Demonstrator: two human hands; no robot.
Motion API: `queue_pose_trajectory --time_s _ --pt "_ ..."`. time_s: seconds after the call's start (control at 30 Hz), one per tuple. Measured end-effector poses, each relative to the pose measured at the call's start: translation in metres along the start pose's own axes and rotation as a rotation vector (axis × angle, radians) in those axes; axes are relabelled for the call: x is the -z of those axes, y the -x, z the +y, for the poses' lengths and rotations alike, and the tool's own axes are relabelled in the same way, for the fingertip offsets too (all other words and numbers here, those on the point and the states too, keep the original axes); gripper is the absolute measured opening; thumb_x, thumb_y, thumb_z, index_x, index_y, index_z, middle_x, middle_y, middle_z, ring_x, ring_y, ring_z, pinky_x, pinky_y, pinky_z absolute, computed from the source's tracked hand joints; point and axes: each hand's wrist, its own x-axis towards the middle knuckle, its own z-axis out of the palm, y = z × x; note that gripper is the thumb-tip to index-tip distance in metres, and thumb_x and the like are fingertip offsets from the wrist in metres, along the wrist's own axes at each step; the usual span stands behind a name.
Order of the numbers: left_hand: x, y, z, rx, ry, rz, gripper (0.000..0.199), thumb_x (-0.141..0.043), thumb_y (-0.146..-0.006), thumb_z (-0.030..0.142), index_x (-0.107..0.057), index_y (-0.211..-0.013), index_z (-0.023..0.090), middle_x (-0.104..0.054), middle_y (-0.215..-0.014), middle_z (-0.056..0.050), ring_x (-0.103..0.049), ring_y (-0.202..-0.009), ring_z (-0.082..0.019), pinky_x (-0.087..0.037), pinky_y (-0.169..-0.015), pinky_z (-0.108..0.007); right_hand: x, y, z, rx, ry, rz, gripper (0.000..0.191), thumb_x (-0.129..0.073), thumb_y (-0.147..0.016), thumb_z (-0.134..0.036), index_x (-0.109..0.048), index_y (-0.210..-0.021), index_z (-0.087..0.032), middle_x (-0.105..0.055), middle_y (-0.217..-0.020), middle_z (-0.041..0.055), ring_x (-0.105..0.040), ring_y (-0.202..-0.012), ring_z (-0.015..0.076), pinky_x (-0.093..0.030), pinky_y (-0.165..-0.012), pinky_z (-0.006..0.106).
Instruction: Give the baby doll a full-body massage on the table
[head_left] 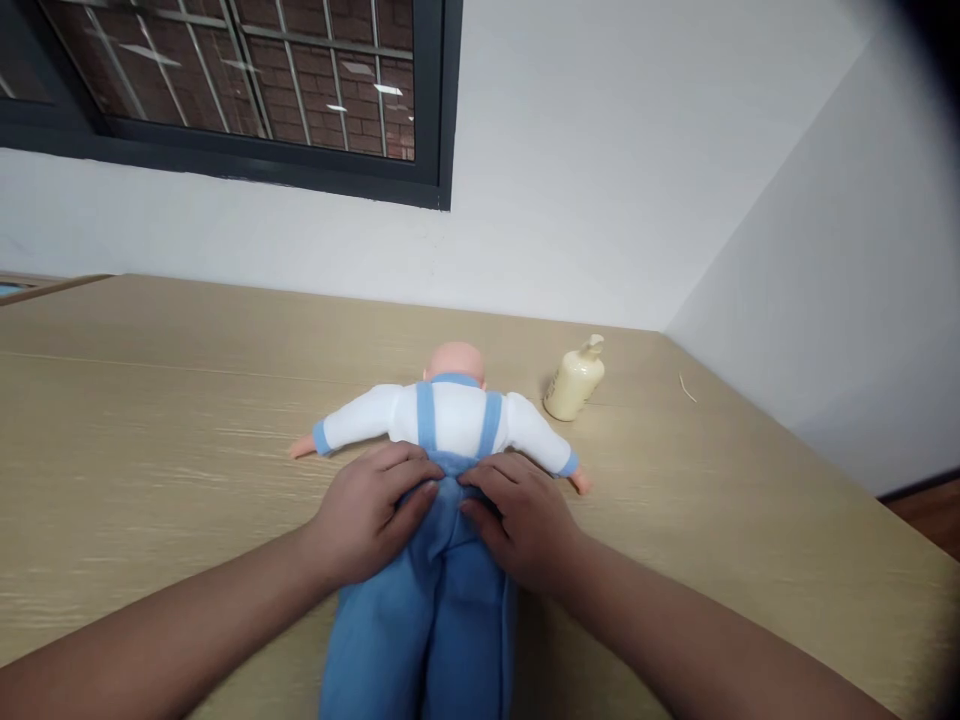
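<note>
A baby doll (459,420) lies face down on the wooden table, its head away from me and its arms spread to the sides. It wears a white top with blue cuffs and blue overalls (390,640) whose straps cross the shoulders. My left hand (379,510) is at the left of the doll's waist, thumb and fingers closed on the blue cloth. On the other side of the waist, my right hand (525,515) grips the cloth in the same way. The fingertips of both hands nearly meet, and the cloth is bunched between them. The doll's feet are out of view.
A cream pump bottle (574,383) stands on the table (187,400) just beyond the doll's right arm. Farther right lies a thin pale strand (686,388). White walls (562,200) border the table at the back and right, with a barred window (255,80) at upper left.
</note>
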Motion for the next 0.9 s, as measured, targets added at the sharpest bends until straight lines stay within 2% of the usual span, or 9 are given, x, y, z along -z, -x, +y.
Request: queue_pose_trajectory --time_s 0.13,0.2,0.3,0.4,0.5,0.67,0.9 --pt "-0.002 -0.002 -0.001 -0.008 -0.007 0.058 0.016 -0.053 -0.097 0.021 -0.067 -0.105 0.022 -0.065 -0.098 -0.005 -0.06 -0.093 -0.022 -0.049 -0.081 -0.038 -0.003 0.001 0.006 0.005 -0.023 0.077 0.017 -0.061 -0.095 -0.031 -0.067 -0.11 -0.025 -0.068 -0.103 0.0039 -0.061 -0.098 0.0215 -0.05 -0.089 0.04" --pt "-0.003 0.0 0.0 -0.035 -0.073 0.107 0.018 -0.057 -0.094 0.022 -0.066 -0.11 0.02 -0.063 -0.103 -0.008 -0.059 -0.096 -0.024 -0.05 -0.083 -0.04 -0.005 0.003 0.005 0.012 0.008 0.125 0.024 -0.064 -0.093 -0.031 -0.065 -0.116 -0.025 -0.067 -0.108 0.0061 -0.06 -0.104 0.0237 -0.051 -0.093 0.042" --pt "-0.004 0.003 0.002 -0.057 -0.178 0.154 0.031 -0.06 -0.092 0.022 -0.061 -0.123 0.016 -0.059 -0.117 -0.013 -0.056 -0.109 -0.029 -0.048 -0.095 -0.047 -0.005 0.004 0.003 0.033 0.085 0.184 0.039 -0.065 -0.091 -0.032 -0.06 -0.128 -0.021 -0.063 -0.121 0.0114 -0.056 -0.114 0.028 -0.049 -0.1 0.047" --pt "-0.004 0.003 0.002 -0.045 -0.212 0.12 0.042 -0.059 -0.092 0.024 -0.055 -0.133 0.013 -0.056 -0.128 -0.016 -0.053 -0.119 -0.031 -0.046 -0.102 -0.049 -0.004 0.004 0.002 0.023 0.122 0.169 0.048 -0.064 -0.09 -0.035 -0.056 -0.135 -0.017 -0.06 -0.127 0.0146 -0.054 -0.119 0.0301 -0.048 -0.105 0.05" --pt "-0.003 0.001 -0.001 -0.02 -0.188 0.068 0.041 -0.058 -0.092 0.025 -0.056 -0.131 0.014 -0.058 -0.127 -0.015 -0.055 -0.116 -0.03 -0.047 -0.101 -0.049 -0.004 0.001 0.004 -0.006 0.103 0.119 0.051 -0.064 -0.09 -0.035 -0.055 -0.137 -0.018 -0.061 -0.129 0.0139 -0.055 -0.12 0.0295 -0.049 -0.105 0.049" --pt "0.001 -0.008 -0.001 0.018 -0.073 0.021 0.034 -0.06 -0.089 0.026 -0.062 -0.121 0.016 -0.064 -0.118 -0.011 -0.06 -0.109 -0.028 -0.049 -0.096 -0.047 -0.002 -0.004 0.009 -0.021 0.04 0.081 0.045 -0.065 -0.088 -0.036 -0.06 -0.129 -0.019 -0.065 -0.122 0.0112 -0.058 -0.114 0.0286 -0.049 -0.1 0.048" --pt "0.006 -0.012 0.007 0.034 0.079 -0.014 0.014 -0.056 -0.095 0.027 -0.067 -0.1 0.02 -0.067 -0.094 -0.005 -0.062 -0.091 -0.022 -0.05 -0.081 -0.038 0.003 -0.001 0.003 -0.04 -0.005 0.033 0.019 -0.056 -0.098 -0.036 -0.067 -0.106 -0.022 -0.07 -0.098 0.005 -0.062 -0.094 0.0221 -0.051 -0.085 0.041"
